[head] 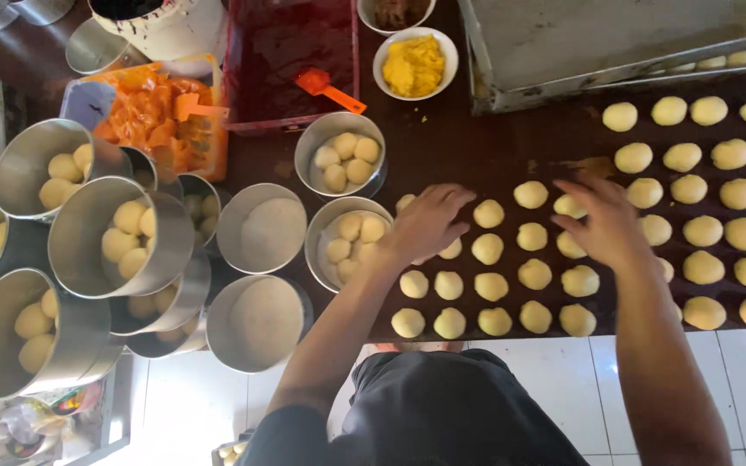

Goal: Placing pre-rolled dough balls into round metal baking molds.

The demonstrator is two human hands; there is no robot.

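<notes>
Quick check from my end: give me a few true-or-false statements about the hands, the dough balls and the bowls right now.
1. Both hands hover palm-down over rows of dough balls. True: left hand, right hand.
2. The white bowl holds yellow filling. True.
3. The orange scoop lies in the white bowl. False: it rests in the dark red tray.
4. All metal tins are empty. False: several hold dough balls, like the tin above the left hand.

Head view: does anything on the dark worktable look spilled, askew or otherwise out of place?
Little stands out. Yellow crumbs lie on the dark worktable below the white bowl of yellow filling. The pale round dough balls sit in fairly even rows.
</notes>
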